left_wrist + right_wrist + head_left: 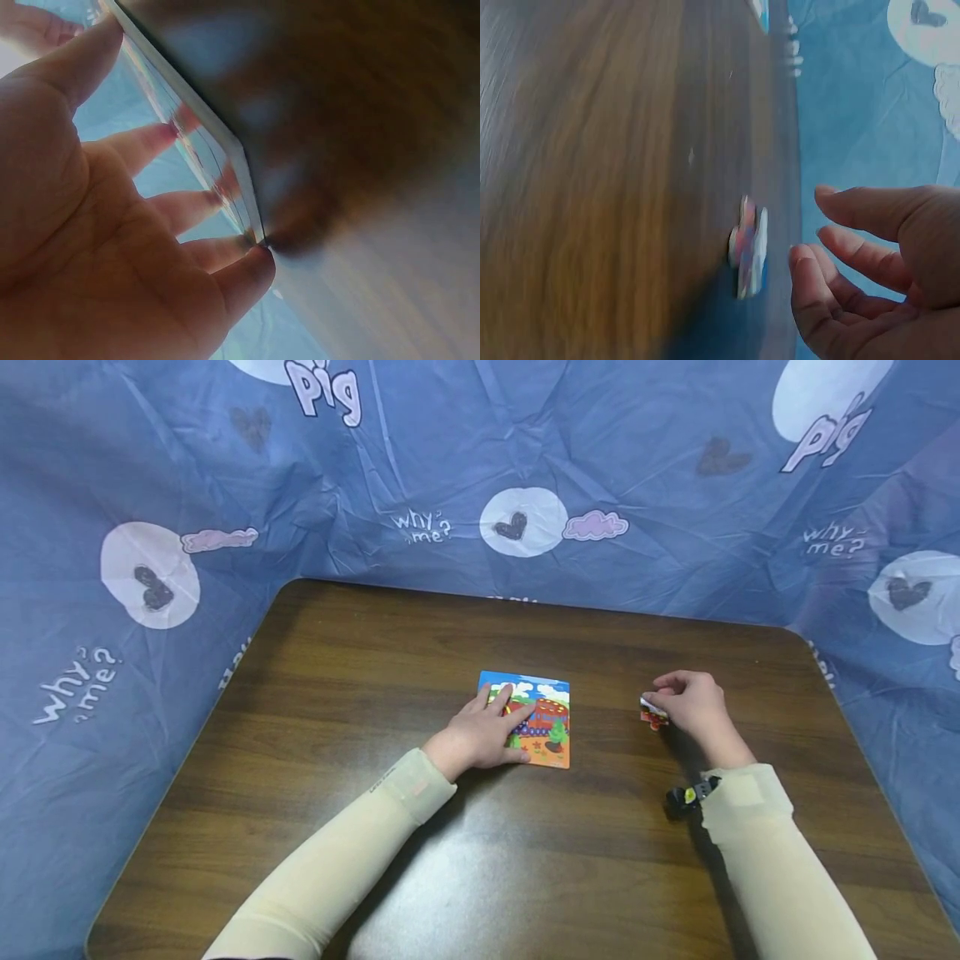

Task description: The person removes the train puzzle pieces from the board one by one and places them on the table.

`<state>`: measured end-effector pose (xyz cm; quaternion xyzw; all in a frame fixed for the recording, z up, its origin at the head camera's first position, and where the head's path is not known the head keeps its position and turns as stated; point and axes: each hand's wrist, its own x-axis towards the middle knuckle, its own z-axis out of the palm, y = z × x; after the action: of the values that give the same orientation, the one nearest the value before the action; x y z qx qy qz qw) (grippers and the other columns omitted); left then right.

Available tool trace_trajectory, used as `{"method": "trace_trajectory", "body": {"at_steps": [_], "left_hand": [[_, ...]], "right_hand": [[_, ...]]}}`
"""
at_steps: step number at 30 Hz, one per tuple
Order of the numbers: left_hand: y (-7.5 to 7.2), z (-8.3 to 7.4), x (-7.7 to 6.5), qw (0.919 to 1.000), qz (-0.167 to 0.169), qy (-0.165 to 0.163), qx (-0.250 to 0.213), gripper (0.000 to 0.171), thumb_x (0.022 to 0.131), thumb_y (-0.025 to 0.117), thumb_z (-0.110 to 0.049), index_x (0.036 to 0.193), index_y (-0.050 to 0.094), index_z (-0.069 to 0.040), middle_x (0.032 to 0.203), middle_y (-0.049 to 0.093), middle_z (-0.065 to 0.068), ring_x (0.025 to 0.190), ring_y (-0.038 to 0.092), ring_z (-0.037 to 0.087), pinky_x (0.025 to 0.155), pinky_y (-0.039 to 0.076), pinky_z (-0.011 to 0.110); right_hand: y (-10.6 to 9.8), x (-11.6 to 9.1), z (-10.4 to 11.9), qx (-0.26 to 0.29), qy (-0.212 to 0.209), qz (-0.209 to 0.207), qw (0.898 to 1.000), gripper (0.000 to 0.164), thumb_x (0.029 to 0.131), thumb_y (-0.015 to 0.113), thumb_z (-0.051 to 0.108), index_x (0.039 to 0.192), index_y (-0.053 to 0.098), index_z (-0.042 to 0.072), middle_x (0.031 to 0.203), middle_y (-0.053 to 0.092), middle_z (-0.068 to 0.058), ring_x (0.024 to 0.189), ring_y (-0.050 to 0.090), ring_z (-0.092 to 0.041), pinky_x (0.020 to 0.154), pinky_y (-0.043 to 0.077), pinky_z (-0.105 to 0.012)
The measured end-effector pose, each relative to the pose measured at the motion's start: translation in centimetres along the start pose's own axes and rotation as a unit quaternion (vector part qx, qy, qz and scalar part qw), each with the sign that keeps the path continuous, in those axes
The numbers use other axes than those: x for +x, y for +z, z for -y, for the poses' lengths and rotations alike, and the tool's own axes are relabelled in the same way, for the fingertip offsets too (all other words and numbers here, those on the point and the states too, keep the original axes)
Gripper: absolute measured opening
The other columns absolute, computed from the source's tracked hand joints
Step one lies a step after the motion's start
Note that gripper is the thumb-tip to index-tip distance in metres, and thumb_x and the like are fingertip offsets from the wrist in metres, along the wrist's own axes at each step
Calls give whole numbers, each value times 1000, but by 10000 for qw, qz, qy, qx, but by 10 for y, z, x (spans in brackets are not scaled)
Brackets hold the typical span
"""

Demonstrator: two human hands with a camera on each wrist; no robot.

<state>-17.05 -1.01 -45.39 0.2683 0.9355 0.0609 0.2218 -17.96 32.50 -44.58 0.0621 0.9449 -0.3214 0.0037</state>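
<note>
A square jigsaw puzzle (pixel 552 727) with a train picture lies on the table. My left hand (pixel 483 731) rests on its left part with spread fingers, covering some of the picture. From the side, the left wrist view shows the fingertips at the board's pale edge (pixel 241 169). To the right, my right hand (pixel 693 706) is over small jigsaw pieces (pixel 655 717), red and white-blue. The right wrist view shows these pieces (pixel 748 251) close together, just short of the fingertips. Thumb and fingers there are bent with a gap between them and hold nothing.
The brown wooden table (pixel 360 643) has rounded far corners. A blue printed cloth (pixel 420 460) hangs behind it and along both sides. A black wrist camera (pixel 686 797) sits at my right cuff, low over the table.
</note>
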Motion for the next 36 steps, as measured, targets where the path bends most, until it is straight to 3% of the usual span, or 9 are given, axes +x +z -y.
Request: {"method": "trace_trajectory", "body": {"at_steps": [7, 15, 26, 36], "left_hand": [[2, 1, 1, 10000, -11, -6, -36, 85, 95, 56, -67, 164, 19, -35, 170, 2, 10, 151, 0, 43, 120, 15, 46], [3, 1, 1, 10000, -35, 18, 22, 85, 95, 57, -66, 164, 20, -33, 170, 4, 11, 151, 2, 44, 120, 16, 46], [5, 4, -1, 9998, -179, -19, -30, 88, 94, 57, -67, 164, 23, -28, 169, 3, 14, 152, 2, 42, 119, 19, 45], [-3, 17, 0, 9995, -161, -272, -70, 96, 96, 53, -68, 166, 10, -18, 169, -5, 14, 151, -3, 43, 120, 16, 45]], "right_hand": [[12, -1, 20, 585, -30, 496, 9971, 36, 93, 77, 19, 117, 69, -7, 100, 73, -19, 78, 69, -29, 60, 55, -34], [34, 0, 40, 489, -43, 832, 9953, 34, 93, 78, 20, 116, 71, -4, 103, 72, -16, 91, 67, -26, 77, 53, -38], [63, -1, 64, 587, -346, 977, 9929, 29, 91, 79, 19, 111, 74, -2, 98, 73, -12, 90, 67, -25, 77, 53, -39], [77, 2, 81, 461, -533, 1081, 9916, 30, 90, 81, 21, 108, 75, -2, 97, 71, -10, 89, 64, -24, 77, 52, -41]]}}
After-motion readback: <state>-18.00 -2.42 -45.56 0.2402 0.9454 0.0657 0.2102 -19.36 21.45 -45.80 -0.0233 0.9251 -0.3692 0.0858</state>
